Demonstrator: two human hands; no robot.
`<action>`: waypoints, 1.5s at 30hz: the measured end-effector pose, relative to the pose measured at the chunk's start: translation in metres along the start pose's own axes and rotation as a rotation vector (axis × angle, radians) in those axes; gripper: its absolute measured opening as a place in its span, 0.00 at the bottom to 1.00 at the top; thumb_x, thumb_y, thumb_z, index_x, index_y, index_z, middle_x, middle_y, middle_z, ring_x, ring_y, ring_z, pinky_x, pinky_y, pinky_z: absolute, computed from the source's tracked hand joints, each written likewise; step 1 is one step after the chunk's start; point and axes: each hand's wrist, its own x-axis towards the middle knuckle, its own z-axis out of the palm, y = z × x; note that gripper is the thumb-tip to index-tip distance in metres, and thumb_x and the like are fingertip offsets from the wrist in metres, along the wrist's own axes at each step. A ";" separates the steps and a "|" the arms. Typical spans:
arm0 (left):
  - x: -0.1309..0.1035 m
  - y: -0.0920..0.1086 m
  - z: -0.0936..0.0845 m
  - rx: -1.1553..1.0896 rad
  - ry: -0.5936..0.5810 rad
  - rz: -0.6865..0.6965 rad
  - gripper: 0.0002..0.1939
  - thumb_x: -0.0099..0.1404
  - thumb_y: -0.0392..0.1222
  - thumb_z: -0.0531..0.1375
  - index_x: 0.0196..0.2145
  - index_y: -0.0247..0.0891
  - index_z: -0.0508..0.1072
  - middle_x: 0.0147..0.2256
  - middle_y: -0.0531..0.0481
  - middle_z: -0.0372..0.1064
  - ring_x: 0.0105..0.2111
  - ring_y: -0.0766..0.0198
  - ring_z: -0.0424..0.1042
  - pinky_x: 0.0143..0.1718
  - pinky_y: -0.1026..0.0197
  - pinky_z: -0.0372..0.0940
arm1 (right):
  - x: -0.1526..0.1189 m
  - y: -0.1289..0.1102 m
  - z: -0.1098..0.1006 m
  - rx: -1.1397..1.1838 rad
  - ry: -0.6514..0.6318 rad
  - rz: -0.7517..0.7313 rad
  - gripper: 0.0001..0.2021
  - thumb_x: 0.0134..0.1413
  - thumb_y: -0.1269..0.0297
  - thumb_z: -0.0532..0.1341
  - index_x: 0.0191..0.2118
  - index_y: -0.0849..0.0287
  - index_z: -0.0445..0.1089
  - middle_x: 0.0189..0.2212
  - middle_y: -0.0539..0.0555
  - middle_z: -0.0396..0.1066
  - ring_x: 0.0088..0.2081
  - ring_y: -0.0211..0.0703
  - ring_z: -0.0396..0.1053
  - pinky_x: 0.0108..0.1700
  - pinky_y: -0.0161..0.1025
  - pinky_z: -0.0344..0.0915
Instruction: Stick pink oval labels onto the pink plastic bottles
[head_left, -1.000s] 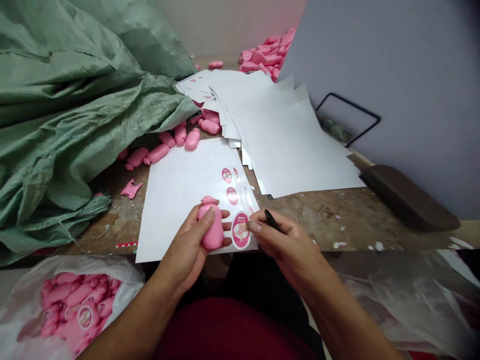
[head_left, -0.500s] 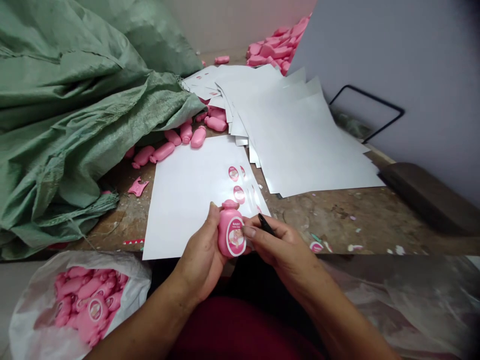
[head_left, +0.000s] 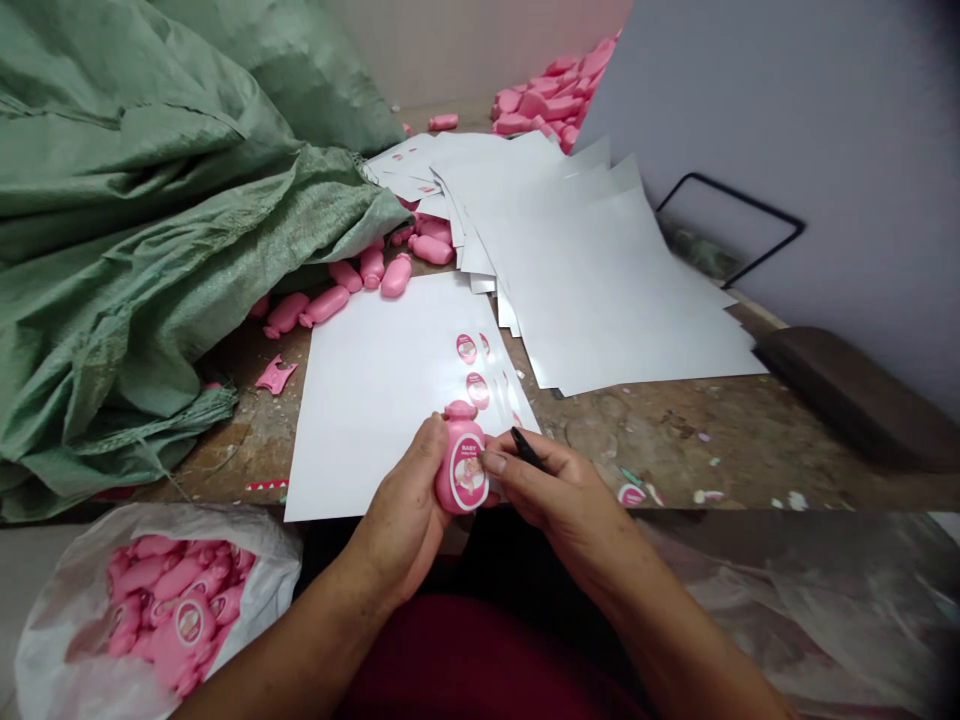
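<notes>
An oval label (head_left: 468, 478) lies across the front of a pink bottle (head_left: 456, 428), held over the near edge of a white sheet (head_left: 375, 390). The left hand (head_left: 401, 515) grasps the bottle's side; the right hand (head_left: 559, 490) grips a slim black tool (head_left: 528, 450), its fingertips at the label's right edge. Pressing the label down seems the step in hand, and calls for even pressure along that edge. Loose bottles (head_left: 325, 305) lie beyond, beside a green sack (head_left: 187, 230)

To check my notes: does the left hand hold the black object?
No, the right hand holds the black object; the left hand holds a pink bottle.
</notes>
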 end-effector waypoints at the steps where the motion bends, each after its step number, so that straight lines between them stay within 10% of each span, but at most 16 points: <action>1: 0.000 0.000 0.000 0.000 0.001 -0.001 0.17 0.74 0.49 0.50 0.49 0.36 0.71 0.45 0.44 0.73 0.50 0.58 0.72 0.54 0.55 0.65 | 0.000 0.000 0.000 -0.005 0.001 -0.003 0.12 0.46 0.54 0.68 0.27 0.57 0.70 0.17 0.42 0.52 0.22 0.33 0.51 0.27 0.34 0.55; 12: -0.004 -0.001 -0.004 0.089 -0.067 0.052 0.18 0.69 0.53 0.57 0.49 0.38 0.70 0.44 0.45 0.73 0.49 0.57 0.71 0.54 0.55 0.62 | 0.002 0.002 -0.001 0.046 -0.027 0.007 0.13 0.47 0.53 0.68 0.29 0.58 0.70 0.20 0.44 0.58 0.23 0.32 0.54 0.29 0.34 0.58; 24: -0.008 0.007 -0.006 0.231 -0.059 0.005 0.22 0.63 0.44 0.65 0.54 0.43 0.66 0.46 0.48 0.69 0.41 0.65 0.70 0.41 0.62 0.69 | -0.005 0.005 -0.008 -0.407 0.170 -0.171 0.15 0.47 0.53 0.66 0.37 0.53 0.65 0.28 0.48 0.72 0.29 0.41 0.66 0.33 0.39 0.62; 37: -0.011 0.013 -0.013 0.605 -0.155 0.112 0.33 0.59 0.30 0.65 0.58 0.51 0.61 0.50 0.53 0.67 0.48 0.65 0.69 0.50 0.64 0.65 | 0.006 -0.008 -0.002 -0.336 0.033 -0.125 0.18 0.41 0.53 0.71 0.35 0.55 0.66 0.23 0.45 0.69 0.25 0.37 0.65 0.28 0.36 0.61; 45: -0.017 0.015 -0.018 0.414 -0.227 -0.004 0.35 0.56 0.31 0.67 0.57 0.52 0.61 0.54 0.51 0.64 0.41 0.65 0.73 0.42 0.60 0.71 | 0.005 -0.009 -0.005 -0.192 -0.056 -0.139 0.14 0.48 0.52 0.67 0.32 0.57 0.71 0.27 0.48 0.68 0.28 0.36 0.64 0.32 0.36 0.62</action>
